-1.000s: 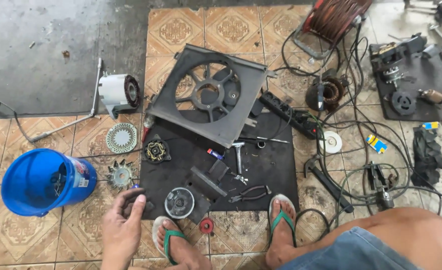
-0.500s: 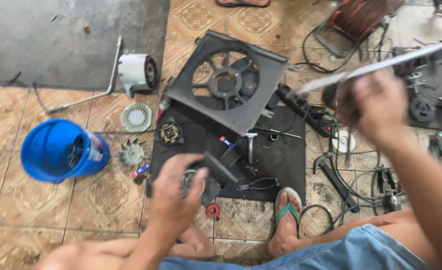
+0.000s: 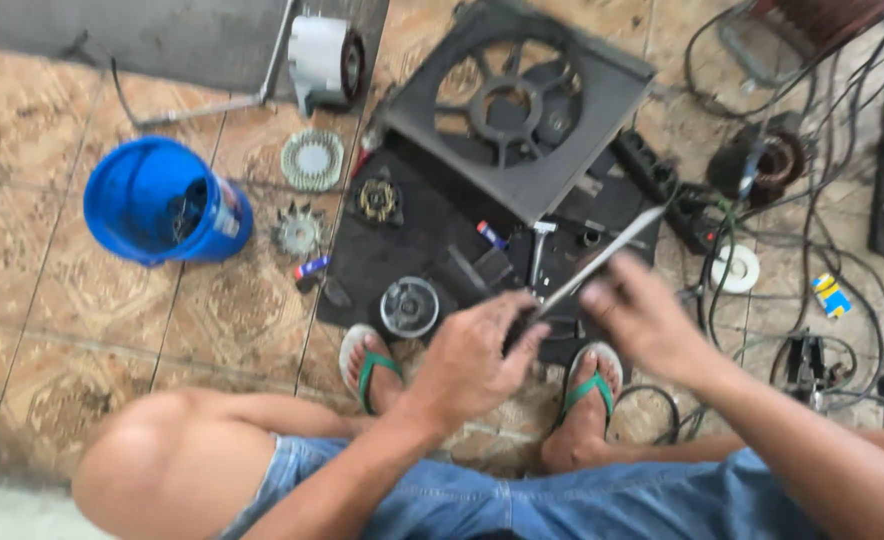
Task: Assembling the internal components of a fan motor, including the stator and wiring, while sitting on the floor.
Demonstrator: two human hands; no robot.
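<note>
Person's left hand (image 3: 477, 350) is clenching a small dark part, right hand (image 3: 637, 320) is grasping a long thin metal rod (image 3: 602, 262) angled above that grip, blue plastic bucket (image 3: 162, 200) sitting far left.

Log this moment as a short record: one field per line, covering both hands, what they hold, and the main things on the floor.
left hand: closed around a small dark part, mostly hidden
right hand: grips a long thin metal blade, its tip slanting up to the right
black mat: holds a round metal pulley and small tools
fan shroud: grey, lying partly on the mat
blue bucket: on the tiles, to the left
feet: in green-strapped sandals
</note>
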